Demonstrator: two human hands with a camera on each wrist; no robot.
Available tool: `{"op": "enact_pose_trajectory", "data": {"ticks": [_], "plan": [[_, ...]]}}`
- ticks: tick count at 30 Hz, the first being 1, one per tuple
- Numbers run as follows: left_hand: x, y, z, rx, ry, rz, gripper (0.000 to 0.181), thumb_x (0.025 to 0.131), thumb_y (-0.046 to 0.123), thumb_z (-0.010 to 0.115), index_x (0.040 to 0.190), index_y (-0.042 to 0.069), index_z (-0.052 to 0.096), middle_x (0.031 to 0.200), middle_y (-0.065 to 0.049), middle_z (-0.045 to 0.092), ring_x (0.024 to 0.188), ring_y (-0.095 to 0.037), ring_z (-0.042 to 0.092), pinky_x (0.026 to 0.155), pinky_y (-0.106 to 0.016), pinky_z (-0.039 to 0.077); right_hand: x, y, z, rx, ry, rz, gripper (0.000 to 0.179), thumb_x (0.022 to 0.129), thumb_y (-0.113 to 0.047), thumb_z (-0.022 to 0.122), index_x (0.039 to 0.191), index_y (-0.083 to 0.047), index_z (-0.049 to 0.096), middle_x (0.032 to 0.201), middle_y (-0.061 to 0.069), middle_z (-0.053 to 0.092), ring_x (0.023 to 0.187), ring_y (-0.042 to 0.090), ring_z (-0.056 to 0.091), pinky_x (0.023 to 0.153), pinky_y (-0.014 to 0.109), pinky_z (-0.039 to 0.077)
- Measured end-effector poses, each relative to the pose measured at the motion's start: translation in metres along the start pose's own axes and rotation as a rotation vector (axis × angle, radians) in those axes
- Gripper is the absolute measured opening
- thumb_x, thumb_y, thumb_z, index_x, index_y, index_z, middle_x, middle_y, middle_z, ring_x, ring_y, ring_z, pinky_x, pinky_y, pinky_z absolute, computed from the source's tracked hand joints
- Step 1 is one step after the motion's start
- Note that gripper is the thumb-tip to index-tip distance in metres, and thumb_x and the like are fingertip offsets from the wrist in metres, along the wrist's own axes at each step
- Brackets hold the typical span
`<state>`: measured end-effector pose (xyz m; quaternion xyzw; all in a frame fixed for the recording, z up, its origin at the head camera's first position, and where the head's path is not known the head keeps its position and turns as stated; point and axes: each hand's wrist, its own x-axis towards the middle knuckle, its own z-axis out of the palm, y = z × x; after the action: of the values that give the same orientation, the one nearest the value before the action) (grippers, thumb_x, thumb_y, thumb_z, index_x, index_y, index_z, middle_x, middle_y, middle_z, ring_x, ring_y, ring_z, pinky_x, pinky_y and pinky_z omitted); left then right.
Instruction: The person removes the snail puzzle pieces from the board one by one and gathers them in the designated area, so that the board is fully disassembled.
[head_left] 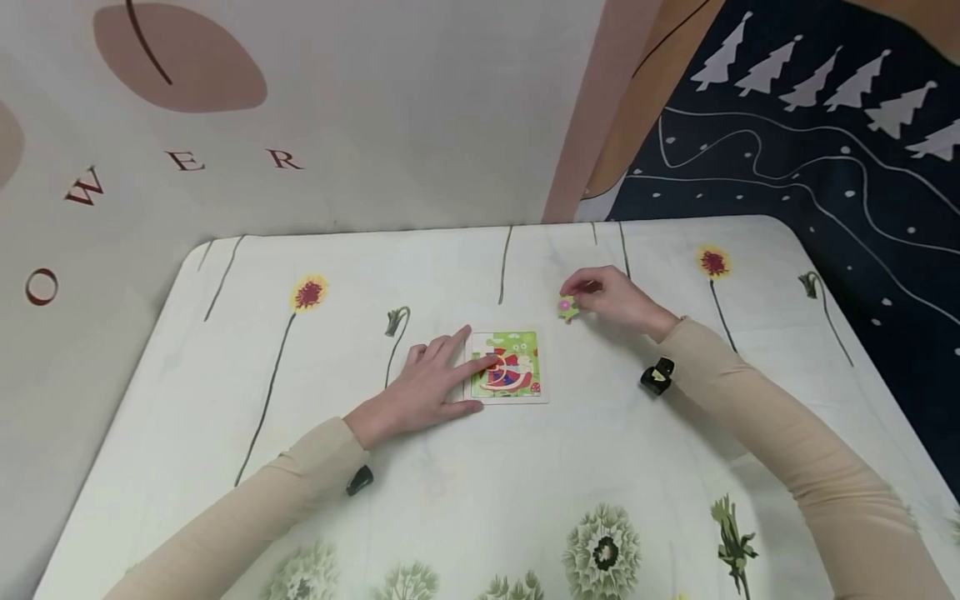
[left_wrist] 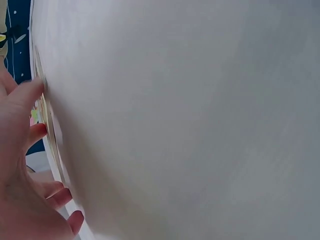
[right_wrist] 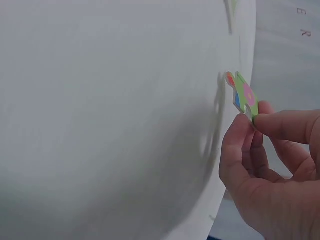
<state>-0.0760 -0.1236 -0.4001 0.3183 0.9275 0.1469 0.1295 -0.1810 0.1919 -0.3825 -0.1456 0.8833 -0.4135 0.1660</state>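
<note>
A square jigsaw puzzle with a colourful snail picture lies in a pale tray at the table's middle. Its upper left corner shows a gap without picture. My left hand rests spread at the tray's left side, one finger lying over the picture; in the left wrist view, the hand touches the tray's edge. Up and right of the tray, my right hand pinches a green puzzle piece with a pink flower. The right wrist view shows this piece held above the cloth between thumb and fingertips.
A white cloth printed with flowers covers the table. Behind it stands a pale wall hanging with letters, and a dark one with white trees is at the right. Black wrist cameras sit beneath both sleeves.
</note>
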Motion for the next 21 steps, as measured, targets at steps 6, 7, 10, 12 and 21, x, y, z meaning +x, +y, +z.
{"op": "enact_pose_trajectory", "data": {"ticks": [6,7,10,12,21], "plan": [[0.004,0.003,0.000,0.087,0.038,0.015,0.073,0.088,0.054,0.069,0.151,0.028,0.044,0.163,-0.019,0.024,0.144,-0.037,0.034,0.107,-0.056,0.030,0.003,0.008,-0.007,-0.013,0.036,0.037,0.025,0.096,0.003,0.050,0.114,0.004,0.068,0.118,0.022,0.065,0.106,0.030,0.056,0.099,0.041,0.043],[0.005,0.003,0.001,0.095,0.042,0.013,0.072,0.088,0.055,0.069,0.150,0.027,0.046,0.163,-0.019,0.026,0.144,-0.036,0.035,0.107,-0.056,0.031,0.003,0.009,-0.007,-0.017,0.040,0.049,0.025,0.097,0.002,0.051,0.115,0.004,0.068,0.119,0.022,0.065,0.107,0.030,0.056,0.100,0.041,0.043],[0.008,0.006,0.003,0.074,0.046,-0.005,0.070,0.088,0.052,0.070,0.148,0.025,0.048,0.162,-0.019,0.029,0.144,-0.035,0.036,0.108,-0.056,0.031,0.005,0.013,-0.009,-0.024,0.051,0.090,0.025,0.098,0.000,0.051,0.117,0.002,0.068,0.122,0.021,0.064,0.111,0.030,0.055,0.099,0.040,0.043],[0.009,0.008,0.003,0.046,0.047,-0.018,0.069,0.088,0.050,0.072,0.148,0.024,0.049,0.161,-0.018,0.030,0.144,-0.035,0.036,0.109,-0.057,0.031,0.005,0.014,-0.011,-0.026,0.054,0.119,0.025,0.099,-0.001,0.052,0.118,0.001,0.067,0.125,0.020,0.063,0.112,0.030,0.055,0.098,0.039,0.043],[0.015,0.009,0.003,0.013,0.072,-0.057,0.066,0.090,0.048,0.070,0.148,0.025,0.049,0.162,-0.018,0.029,0.145,-0.036,0.035,0.112,-0.058,0.028,0.006,0.019,-0.016,-0.015,0.062,0.168,0.026,0.101,-0.005,0.051,0.122,0.000,0.066,0.130,0.019,0.061,0.110,0.028,0.052,0.089,0.032,0.042]]}}
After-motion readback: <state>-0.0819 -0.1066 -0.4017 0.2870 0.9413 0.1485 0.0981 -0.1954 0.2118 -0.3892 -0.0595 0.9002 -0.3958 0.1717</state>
